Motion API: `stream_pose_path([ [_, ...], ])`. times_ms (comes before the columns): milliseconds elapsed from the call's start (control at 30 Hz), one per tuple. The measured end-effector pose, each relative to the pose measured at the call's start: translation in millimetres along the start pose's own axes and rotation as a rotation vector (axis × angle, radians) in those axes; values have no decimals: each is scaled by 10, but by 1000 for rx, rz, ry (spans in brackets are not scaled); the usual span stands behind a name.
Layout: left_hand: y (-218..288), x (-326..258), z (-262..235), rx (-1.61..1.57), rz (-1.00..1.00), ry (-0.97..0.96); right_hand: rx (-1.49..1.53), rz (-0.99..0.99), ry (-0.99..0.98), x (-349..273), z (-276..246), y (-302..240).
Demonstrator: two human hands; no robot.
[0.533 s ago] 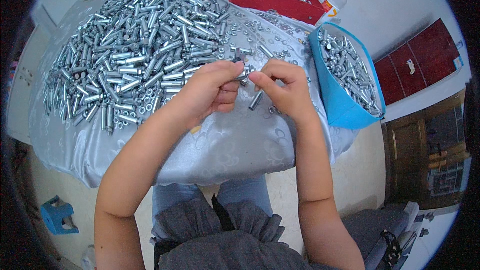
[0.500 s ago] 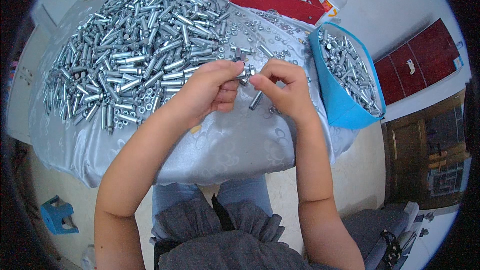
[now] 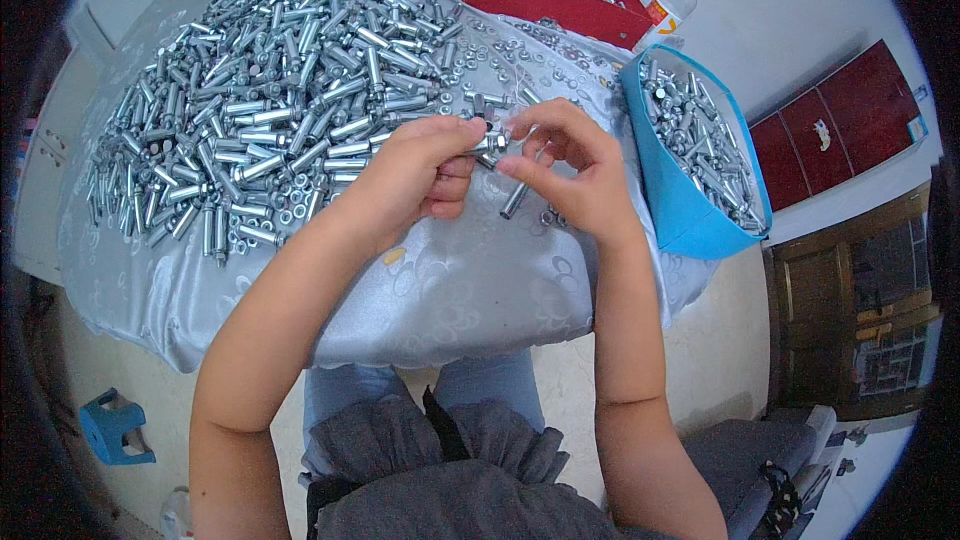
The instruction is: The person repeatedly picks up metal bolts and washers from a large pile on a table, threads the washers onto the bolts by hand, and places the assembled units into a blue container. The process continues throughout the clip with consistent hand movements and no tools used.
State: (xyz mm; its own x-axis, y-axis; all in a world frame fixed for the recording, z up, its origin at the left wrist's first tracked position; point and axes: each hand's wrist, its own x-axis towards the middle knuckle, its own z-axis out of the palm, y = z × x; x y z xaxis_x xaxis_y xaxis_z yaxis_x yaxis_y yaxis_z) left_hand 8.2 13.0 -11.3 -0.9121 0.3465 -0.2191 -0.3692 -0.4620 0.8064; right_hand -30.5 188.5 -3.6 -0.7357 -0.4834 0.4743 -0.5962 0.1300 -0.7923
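The left hand (image 3: 420, 165) grips a metal bolt (image 3: 485, 146), the right hand (image 3: 580, 165) open beside its nut (image 3: 502, 142): threading, I'd guess, calling for a pinch.

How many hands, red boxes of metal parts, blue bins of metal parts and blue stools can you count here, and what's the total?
Hands: 2 (left hand, right hand)
Red box of metal parts: 1
Blue bin of metal parts: 1
Blue stool: 1
Total: 5
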Motion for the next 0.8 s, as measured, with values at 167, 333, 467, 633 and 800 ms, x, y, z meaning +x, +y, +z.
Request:
stream_pose_path([
  [167,-7,-7,22,12,-26,19,-77,82,-51,-21,-38,7],
  [333,-7,1,17,33,-26,20,-107,10,-61,-23,-54,71],
  [467,-17,1,28,59,-54,5,-63,109,-69,-30,-74,-31],
  [633,-23,8,-2,46,-42,-35,-128,9,-145,-20,-61,27],
  [800,-34,17,18,148,44,8,-129,16,-135,-28,23,26],
])
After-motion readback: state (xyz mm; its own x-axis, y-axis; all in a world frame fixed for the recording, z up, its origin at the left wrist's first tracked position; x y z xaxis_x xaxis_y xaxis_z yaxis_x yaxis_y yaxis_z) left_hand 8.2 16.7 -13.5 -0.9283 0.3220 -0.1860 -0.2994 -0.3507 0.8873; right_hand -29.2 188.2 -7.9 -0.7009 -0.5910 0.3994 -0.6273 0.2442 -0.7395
